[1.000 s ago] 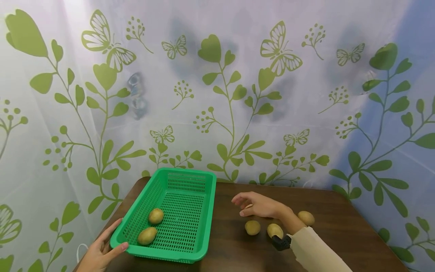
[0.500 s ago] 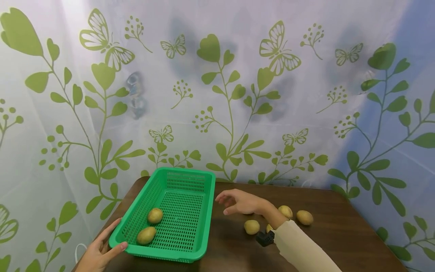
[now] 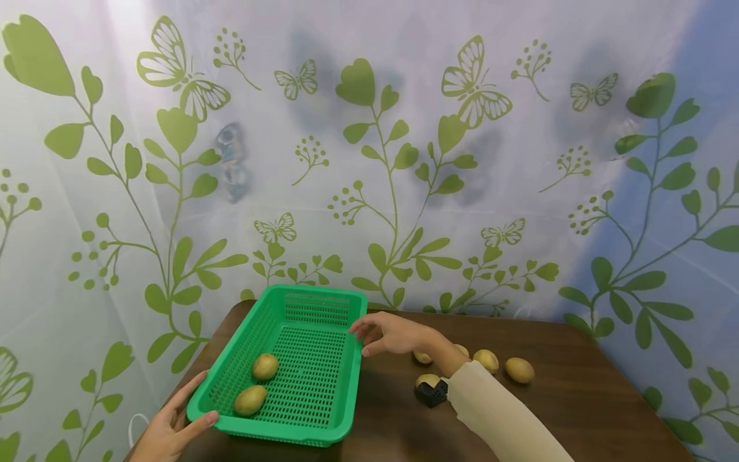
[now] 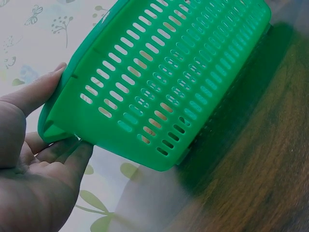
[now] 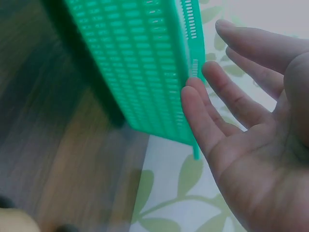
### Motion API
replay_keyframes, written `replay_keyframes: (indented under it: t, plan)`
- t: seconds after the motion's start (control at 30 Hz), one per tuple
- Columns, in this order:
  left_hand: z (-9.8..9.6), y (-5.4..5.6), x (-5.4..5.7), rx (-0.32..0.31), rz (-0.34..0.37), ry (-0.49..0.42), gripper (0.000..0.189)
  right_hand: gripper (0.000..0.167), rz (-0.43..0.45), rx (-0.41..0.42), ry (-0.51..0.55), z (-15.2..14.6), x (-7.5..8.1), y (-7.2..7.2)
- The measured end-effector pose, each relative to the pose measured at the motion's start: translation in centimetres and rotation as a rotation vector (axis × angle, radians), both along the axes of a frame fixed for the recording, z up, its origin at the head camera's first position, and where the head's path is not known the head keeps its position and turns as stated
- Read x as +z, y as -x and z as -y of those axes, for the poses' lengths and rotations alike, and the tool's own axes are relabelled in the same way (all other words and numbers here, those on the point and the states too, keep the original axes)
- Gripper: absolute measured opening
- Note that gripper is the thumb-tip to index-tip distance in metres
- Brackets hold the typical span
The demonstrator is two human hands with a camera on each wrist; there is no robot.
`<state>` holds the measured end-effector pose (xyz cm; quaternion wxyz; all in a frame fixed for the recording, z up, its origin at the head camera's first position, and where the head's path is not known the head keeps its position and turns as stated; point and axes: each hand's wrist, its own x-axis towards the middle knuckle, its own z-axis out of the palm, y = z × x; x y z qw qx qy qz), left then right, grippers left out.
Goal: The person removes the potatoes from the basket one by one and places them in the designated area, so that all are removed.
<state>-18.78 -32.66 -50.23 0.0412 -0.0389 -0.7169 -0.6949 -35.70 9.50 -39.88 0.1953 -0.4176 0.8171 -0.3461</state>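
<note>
A green plastic basket (image 3: 308,359) with slotted walls sits on the left of the table. Inside it, towards the near left corner, lie two potatoes, one (image 3: 265,367) slightly behind the other (image 3: 251,400). My left hand (image 3: 164,427) grips the rim at that corner; in the left wrist view the thumb lies on one side of the rim and the fingers (image 4: 79,162) curl under the other. Holding nothing, my right hand (image 3: 389,333) has its loosely bent fingertips right at the basket's right rim. In the right wrist view its fingers (image 5: 195,108) overlap the rim.
On the dark wooden table (image 3: 554,417), several potatoes lie right of the basket, including one (image 3: 519,370) farthest right and another (image 3: 486,360) beside it. My right forearm partly covers others. A patterned curtain (image 3: 404,160) hangs behind the table.
My right hand has moved left from above the potatoes to the basket's right rim, uncovering some potatoes on the table. The left hand, the basket and its two potatoes have stayed in place.
</note>
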Motion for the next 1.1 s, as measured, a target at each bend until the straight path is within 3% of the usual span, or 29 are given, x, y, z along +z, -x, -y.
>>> replay_keyframes:
  t: [0.23,0.5,0.83,1.1]
  plan:
    - [0.2,0.1,-0.2,-0.008,-0.021,-0.013,0.079,0.04,0.046,-0.005,-0.02,2.0,1.2,-0.2]
    - [0.0,0.1,-0.1,-0.023,-0.03,-0.018,0.078,0.04,0.024,0.044,-0.049,4.1,1.7,0.1]
    - [0.0,0.1,-0.5,-0.038,-0.07,-0.032,0.077,0.04,0.074,0.091,-0.006,7.7,1.8,0.6]
    - [0.0,0.0,-0.1,0.0,-0.041,0.027,0.076,0.039,0.114,0.091,0.03,10.5,1.9,0.7]
